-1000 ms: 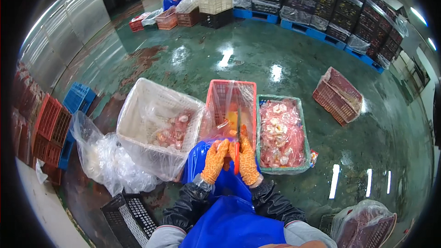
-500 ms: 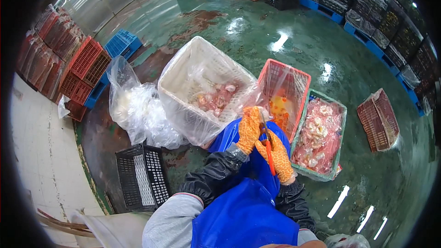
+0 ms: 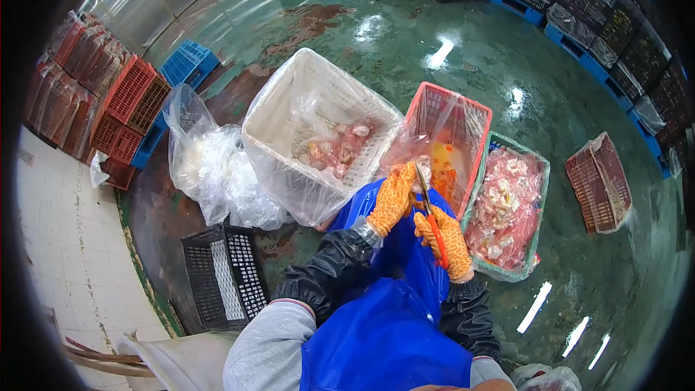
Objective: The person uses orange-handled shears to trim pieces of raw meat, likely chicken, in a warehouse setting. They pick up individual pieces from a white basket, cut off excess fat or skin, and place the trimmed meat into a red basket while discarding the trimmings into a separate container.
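Note:
My right hand (image 3: 450, 245), in an orange patterned glove, is closed around red-handled scissors (image 3: 436, 230). Their metal blades point up toward my left hand. In a matching glove, my left hand (image 3: 393, 199) grips a small pale pink piece of meat (image 3: 423, 165), partly hidden by its fingers and the blades. Whether the blades are open cannot be made out. Just ahead stands a red crate (image 3: 455, 94) lined with clear plastic, with yellow liquid and orange bits (image 3: 444, 174) inside. Pink meat pieces (image 3: 499, 210) fill the green crate (image 3: 539, 192) at its right.
A large white plastic-lined crate (image 3: 251, 127) at left holds some pink pieces. Crumpled clear bags (image 3: 242, 185) and a black crate (image 3: 205, 286) lie left of me. A dark red crate (image 3: 599, 185) stands far right. Stacked crates line the wet green floor's edges.
My right hand has shifted slightly right and down with the scissors, and their blades now lean more to the left. The piece shows more above my left fingers. The view has shifted a little.

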The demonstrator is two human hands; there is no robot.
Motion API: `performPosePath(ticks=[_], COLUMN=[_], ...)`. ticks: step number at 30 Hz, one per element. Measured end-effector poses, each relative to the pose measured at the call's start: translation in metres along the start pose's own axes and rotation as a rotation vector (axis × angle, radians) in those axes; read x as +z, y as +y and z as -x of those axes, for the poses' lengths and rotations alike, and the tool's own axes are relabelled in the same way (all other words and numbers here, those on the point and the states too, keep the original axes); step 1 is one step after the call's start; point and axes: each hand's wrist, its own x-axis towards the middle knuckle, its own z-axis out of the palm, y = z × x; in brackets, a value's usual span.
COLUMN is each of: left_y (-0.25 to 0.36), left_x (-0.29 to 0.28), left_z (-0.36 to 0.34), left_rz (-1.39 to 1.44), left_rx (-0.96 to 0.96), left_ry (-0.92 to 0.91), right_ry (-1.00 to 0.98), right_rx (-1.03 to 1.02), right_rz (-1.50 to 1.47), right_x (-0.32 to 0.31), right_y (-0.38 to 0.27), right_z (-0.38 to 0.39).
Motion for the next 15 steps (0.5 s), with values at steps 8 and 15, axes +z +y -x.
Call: performPosePath(ticks=[8,15], left_y=[0.02,0.004], left_x=[-0.003,-0.007], left_z=[-0.016,-0.041], left_rz=[0.156,0.146], left_rx=[-0.077,0.019], left_ry=[-0.135,0.011], right_ry=[-0.228,-0.321], right_rx=[0.099,0.176], right_rz=[-0.362,-0.598], right_x=[-0.013,-0.016], right_y=[-0.009,-0.001], right_z=[-0.014,-0.05])
